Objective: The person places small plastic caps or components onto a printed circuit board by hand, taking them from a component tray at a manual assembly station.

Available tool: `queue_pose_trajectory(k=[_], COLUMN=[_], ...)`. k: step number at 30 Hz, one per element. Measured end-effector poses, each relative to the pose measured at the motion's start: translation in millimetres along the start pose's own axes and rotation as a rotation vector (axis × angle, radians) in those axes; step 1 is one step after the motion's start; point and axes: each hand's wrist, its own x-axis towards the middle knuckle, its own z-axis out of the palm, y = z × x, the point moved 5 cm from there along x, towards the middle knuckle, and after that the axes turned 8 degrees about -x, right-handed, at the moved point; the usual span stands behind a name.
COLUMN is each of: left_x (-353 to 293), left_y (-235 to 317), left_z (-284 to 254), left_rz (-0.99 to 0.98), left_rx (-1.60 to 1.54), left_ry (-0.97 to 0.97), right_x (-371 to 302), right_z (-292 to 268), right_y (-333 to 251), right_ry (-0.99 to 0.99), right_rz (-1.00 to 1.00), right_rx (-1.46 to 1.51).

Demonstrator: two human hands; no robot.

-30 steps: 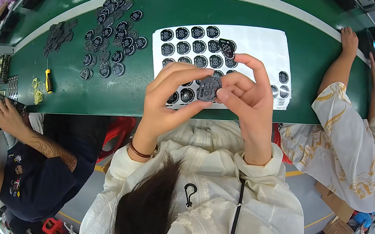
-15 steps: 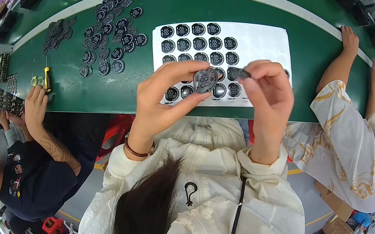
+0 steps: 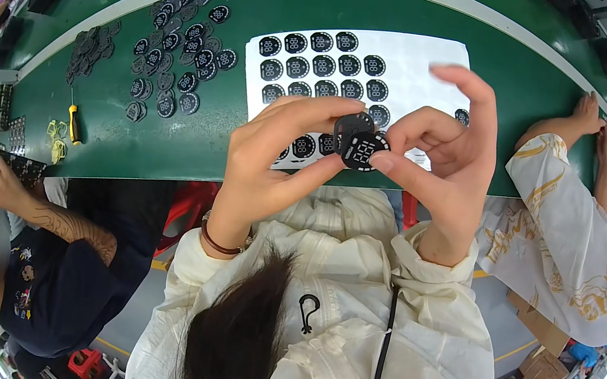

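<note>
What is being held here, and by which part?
The left grip holds a dark grey disc by its rim; the right grip pinches a black round piece by its right edge.

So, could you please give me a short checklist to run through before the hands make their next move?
1. Left hand has a grip on the dark disc: ok, pinched between fingers and thumb.
2. Right hand has a grip on the black round piece: ok, held at its right edge.
3. Disc and piece lined up: not ok, they overlap in view but sit offset.
4. Disc and piece touching: cannot tell from this angle.
5. More round pieces on the white sheet: ok, several rows show.
6. Yellow-handled screwdriver away from both hands: ok, it lies far to the left on the green table.
</note>
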Motion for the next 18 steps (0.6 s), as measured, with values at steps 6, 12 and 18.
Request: queue_pose_trajectory(k=[6,12,18], left_x=[1.2,0.6,-1.5], left_y=[-1.4,2.5,2.6], left_z=[1.1,3.6,4.0], left_rz=[0.023,0.017,0.006], left_rx=[-0.005,-0.034,-0.041], left_ry=[-0.002,-0.009,0.004], right_x=[-1.9,-3.3,-5.1], right_z=[1.3,0.6,1.4], right_y=[6.8,8.1,10.7], right_ry=[0.069,0.074,0.074], right_rz=[-0.091,-0.168,-0.157], right_rx=[-0.012,-0.034,-0.035])
